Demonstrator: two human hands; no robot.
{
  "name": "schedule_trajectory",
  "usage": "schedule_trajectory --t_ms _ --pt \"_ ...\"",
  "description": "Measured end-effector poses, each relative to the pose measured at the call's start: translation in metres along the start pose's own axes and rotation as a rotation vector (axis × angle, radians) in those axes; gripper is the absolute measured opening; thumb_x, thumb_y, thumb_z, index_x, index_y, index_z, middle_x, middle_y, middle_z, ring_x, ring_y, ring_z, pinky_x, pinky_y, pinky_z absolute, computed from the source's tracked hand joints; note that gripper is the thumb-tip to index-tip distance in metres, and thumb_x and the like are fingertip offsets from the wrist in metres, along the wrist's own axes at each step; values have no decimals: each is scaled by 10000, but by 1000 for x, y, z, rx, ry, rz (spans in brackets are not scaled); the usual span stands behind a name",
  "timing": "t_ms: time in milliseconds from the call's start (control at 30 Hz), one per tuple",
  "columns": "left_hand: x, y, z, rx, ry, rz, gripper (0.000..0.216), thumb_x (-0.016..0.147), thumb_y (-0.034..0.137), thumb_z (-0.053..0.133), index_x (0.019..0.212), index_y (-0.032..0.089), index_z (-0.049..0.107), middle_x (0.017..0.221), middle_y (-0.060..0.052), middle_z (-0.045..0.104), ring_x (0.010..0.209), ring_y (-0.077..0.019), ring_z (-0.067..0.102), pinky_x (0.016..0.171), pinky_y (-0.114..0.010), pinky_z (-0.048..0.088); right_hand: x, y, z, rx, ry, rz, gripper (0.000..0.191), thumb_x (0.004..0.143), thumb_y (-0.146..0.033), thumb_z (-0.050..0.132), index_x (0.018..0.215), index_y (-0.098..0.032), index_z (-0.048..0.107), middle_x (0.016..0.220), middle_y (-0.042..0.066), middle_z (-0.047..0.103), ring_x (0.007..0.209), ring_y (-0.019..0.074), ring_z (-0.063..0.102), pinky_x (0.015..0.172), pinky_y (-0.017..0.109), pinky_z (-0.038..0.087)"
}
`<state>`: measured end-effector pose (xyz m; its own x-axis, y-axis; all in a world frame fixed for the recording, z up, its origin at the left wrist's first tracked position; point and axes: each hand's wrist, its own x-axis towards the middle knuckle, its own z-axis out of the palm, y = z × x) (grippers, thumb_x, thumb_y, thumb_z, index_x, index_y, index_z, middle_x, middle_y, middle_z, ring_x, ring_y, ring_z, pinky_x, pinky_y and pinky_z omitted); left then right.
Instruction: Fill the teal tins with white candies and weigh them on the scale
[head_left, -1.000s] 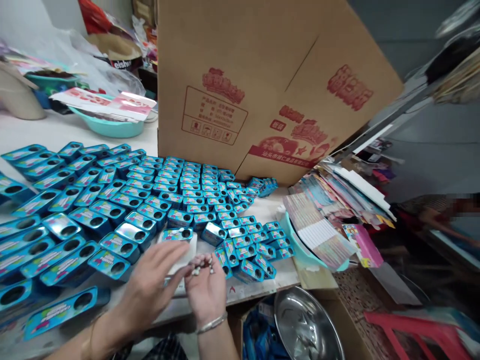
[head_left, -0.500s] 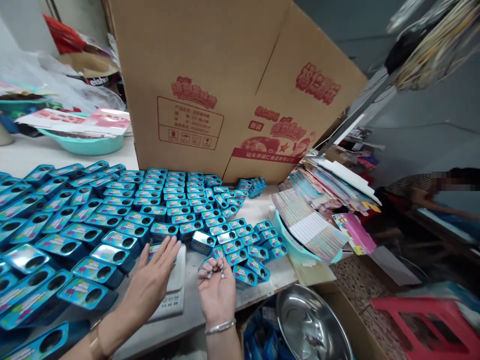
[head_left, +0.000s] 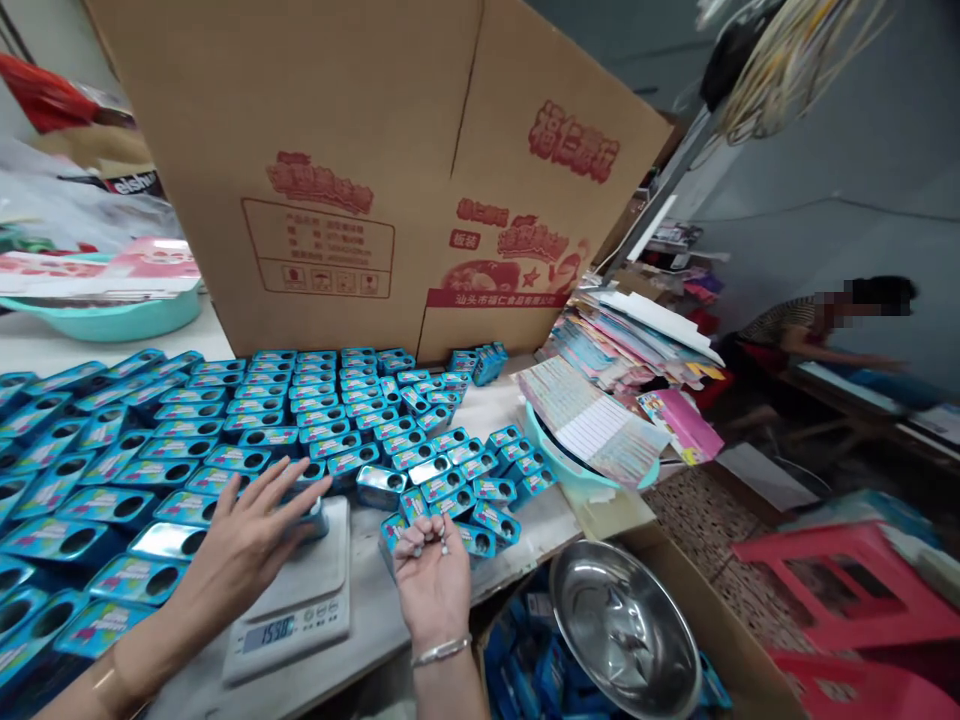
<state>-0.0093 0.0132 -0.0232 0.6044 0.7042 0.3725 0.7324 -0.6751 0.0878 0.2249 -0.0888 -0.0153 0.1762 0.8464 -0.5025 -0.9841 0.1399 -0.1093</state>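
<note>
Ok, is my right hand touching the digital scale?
Apart. The head view shows a strip of bare tabletop between your right hand and the near side edge of the digital scale.

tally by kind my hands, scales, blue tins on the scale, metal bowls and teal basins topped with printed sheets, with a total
Hands: 2 (left hand, right hand)
Scale: 1
Blue tin on it: 1
Metal bowl: 1
Teal basins: 2 (left basin, right basin)
Total: 7

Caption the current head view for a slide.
Left hand by a scale, right hand cupping small pale pieces, amid rows of blue containers.
</note>
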Motion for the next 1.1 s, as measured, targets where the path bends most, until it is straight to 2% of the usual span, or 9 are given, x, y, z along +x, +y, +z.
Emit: schedule_trajectory --t_ms 100,267,433,533,667,767,867,1000,1100 --pt "-7 -4 5 17 9 115 473 951 286 433 1380 469 510 1471 -19 538 1394 -365 433 1128 -688 218 2 -6 -4 -35 -19 -22 263 794 -288 667 674 -208 448 649 -56 487 560 82 483 539 226 430" --pt "-13 -11 15 -49 13 80 501 951 412 465 1443 319 478 1482 -93 519 1346 -336 498 1086 -516 426 6 -9 -2 22 7 -20 256 781 -275 674 680 -206 450 644 -58 501 556 77 475 536 210 414" --pt "1 -4 -4 -136 -25 25 589 962 435 426 1531 399 274 1239 -48 646 1051 -267 668 855 -394 578 -1 -13 8 92 -27 32 255 811 -260 645 662 -198 448 636 -55 493 546 68 446 525 191 398" --pt "39 12 -34 -166 27 27 585 969 492 403 1529 431 244 1208 -39 609 1041 -265 642 850 -405 569 -11 -27 12 168 -80 48 266 796 -252 672 661 -195 451 626 -62 475 538 62 439 515 177 386" --pt "138 56 -57 -225 71 161 570 981 533 405 1516 359 318 1219 -54 559 1044 -250 594 880 -385 518 -23 -54 9 255 -141 -41 273 748 -245 744 685 -193 483 631 -71 469 536 58 436 503 167 372" --pt "223 100 -32 -262 68 250 465 986 455 426 1432 327 464 1240 -72 540 1055 -247 586 918 -386 486 -27 -73 -1 282 -149 -128 299 690 -224 800 693 -193 503 635 -77 477 519 50 415 481 159 344" --pt "284 141 21 -233 -48 247 438 953 356 481 1385 288 497 1272 -82 530 1072 -243 591 960 -382 467 -26 -91 -20 305 -130 -196 360 627 -232 851 656 -191 494 604 -87 472 484 43 399 445 154 300" --pt "314 171 89 -176 -153 288 376 910 239 553 1283 204 579 1184 -104 598 1074 -255 603 1018 -452 433 -20 -116 -59 340 -123 -302 368 608 -229 864 642 -183 501 589 -92 479 455 26 381 437 146 286" --pt "317 176 117 -128 -235 277 307 914 323 611 1176 163 619 1190 -93 627 1117 -253 593 1038 -520 424 -15 -131 -87 338 -132 -394 333 671 -270 828 649 -183 508 599 -87 479 456 23 379 439 143 290"
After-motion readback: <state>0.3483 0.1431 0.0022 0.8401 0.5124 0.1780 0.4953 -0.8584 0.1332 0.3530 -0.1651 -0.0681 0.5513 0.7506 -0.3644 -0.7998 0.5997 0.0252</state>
